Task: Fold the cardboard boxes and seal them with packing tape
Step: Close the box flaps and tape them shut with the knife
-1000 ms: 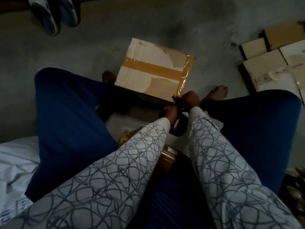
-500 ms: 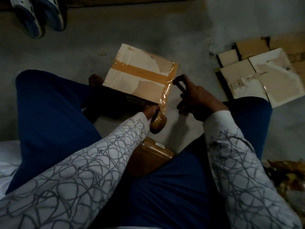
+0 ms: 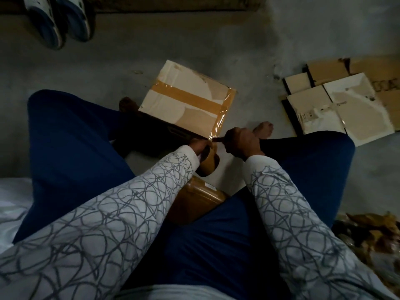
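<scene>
A closed cardboard box (image 3: 173, 81) lies on the floor between my feet, with a brown tape strip (image 3: 190, 97) across its top and shiny tape down its right edge. My left hand (image 3: 199, 146) grips the brown tape roll (image 3: 208, 164) just below the box's near right corner. The tape runs from the roll up to that corner. My right hand (image 3: 242, 141) is closed around a small dark tool (image 3: 218, 139) whose tip touches the stretched tape. What kind of tool it is cannot be made out.
Flattened cardboard boxes (image 3: 346, 100) lie on the floor to the right. A brown taped parcel (image 3: 199, 198) sits under my left forearm. A pair of sandals (image 3: 56, 20) is at the far left, a white sack (image 3: 13, 198) beside my left knee, and crumpled brown scraps (image 3: 368, 230) at the right.
My right hand has come down from the box's right edge to its near corner and closed on the dark tool at the tape. My left hand has kept hold of the roll.
</scene>
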{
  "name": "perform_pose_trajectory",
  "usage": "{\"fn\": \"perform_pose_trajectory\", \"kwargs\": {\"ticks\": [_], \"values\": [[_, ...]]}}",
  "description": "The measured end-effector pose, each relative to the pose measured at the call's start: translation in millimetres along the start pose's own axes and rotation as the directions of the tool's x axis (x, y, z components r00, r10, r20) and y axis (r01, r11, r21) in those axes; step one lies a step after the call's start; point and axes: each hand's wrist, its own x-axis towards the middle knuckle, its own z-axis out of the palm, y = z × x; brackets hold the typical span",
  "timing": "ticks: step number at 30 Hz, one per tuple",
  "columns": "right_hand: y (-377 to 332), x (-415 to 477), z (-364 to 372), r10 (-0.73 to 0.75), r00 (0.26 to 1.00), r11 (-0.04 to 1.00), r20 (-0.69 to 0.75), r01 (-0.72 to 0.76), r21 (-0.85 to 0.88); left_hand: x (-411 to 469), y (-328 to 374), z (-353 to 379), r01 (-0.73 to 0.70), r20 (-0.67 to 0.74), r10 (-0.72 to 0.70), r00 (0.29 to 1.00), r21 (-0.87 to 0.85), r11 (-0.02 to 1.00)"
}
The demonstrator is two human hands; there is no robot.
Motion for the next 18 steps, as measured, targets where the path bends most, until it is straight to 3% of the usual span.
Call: {"fn": "perform_pose_trajectory", "kwargs": {"ticks": [13, 18], "values": [[-9.9, -5.0, 10.1, -0.096, 0.992, 0.984, -0.078, 0.083, -0.156, 28.0, -16.3, -9.1, 0.004, 0.049, -0.005, 0.999, 0.026, 1.0], [-18.5, -9.5, 12.4, -0.183, 0.982, 0.962, -0.04, 0.17, -0.213, -10.9, 0.6, -4.8, -0.017, 0.081, 0.014, 0.997, 0.032, 0.999]]}}
